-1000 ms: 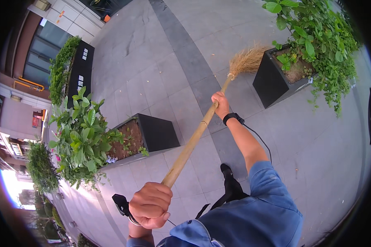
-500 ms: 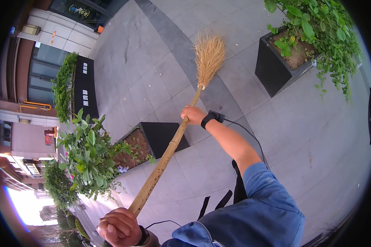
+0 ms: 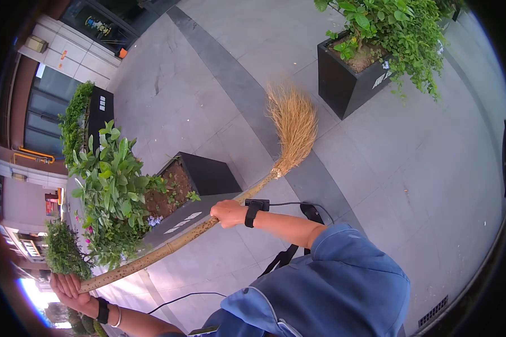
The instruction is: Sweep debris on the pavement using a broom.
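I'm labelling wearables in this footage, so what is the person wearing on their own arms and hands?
Both hands are bare, without gloves. The right hand has a black wrist strap carrying a small black box, with a thin black cable trailing from it. The right arm wears a short blue sleeve. The left hand has a black wristband and a thin pale bangle beside it.

The right hand (image 3: 227, 213) is closing around the broom handle (image 3: 168, 247), so the stretch of wood inside its fist is hiding from sight. Down by the left hand (image 3: 70, 287), the handle's end is disappearing behind the fingers, and the dark rim of the picture is cutting off the ground just beyond that hand. A blue sleeve (image 3: 343, 281) is covering the right upper arm. Far past the right hand, the planter (image 3: 348, 78) is running off the top edge.
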Available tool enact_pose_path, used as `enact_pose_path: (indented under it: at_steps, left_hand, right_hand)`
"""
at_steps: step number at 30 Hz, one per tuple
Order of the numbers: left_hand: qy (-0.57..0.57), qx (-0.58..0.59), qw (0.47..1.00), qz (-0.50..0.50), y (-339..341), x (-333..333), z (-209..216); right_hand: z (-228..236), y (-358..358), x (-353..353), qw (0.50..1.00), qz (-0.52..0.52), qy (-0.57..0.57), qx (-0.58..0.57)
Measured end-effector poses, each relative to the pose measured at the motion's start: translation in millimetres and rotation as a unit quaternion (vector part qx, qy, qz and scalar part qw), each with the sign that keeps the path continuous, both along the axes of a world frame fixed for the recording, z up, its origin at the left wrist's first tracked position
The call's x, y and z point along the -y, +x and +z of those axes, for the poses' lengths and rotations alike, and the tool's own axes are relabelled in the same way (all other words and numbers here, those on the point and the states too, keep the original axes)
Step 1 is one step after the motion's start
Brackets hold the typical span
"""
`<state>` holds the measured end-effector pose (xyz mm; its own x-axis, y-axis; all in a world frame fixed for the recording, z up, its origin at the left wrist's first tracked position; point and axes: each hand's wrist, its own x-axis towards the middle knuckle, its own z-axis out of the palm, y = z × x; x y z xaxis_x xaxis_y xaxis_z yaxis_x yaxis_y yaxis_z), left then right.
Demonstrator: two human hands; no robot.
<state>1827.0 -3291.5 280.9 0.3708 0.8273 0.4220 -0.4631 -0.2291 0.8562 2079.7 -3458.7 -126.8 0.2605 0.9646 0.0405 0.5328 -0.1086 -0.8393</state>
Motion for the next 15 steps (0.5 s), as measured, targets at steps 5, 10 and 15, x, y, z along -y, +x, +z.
enact_pose_path:
  at_steps: [5,10,15]
  left_hand:
    - [-0.074,-0.023,0.988,-0.137,-132.5,-82.2,-29.7]
    - [-0.196,-0.027,0.966,-0.167,-176.7,-95.7,-143.9]
    - [-0.205,0.039,0.945,-0.252,-264.7,-115.8,-169.6]
  right_hand:
    - [8.0,-146.3,56.7,0.995,0.058,-0.068,-0.047]
    - [-37.7,-262.4,113.7,0.979,0.0,-0.199,-0.053]
    - [-26.6,-333.6,135.6,0.977,-0.084,-0.196,0.03]
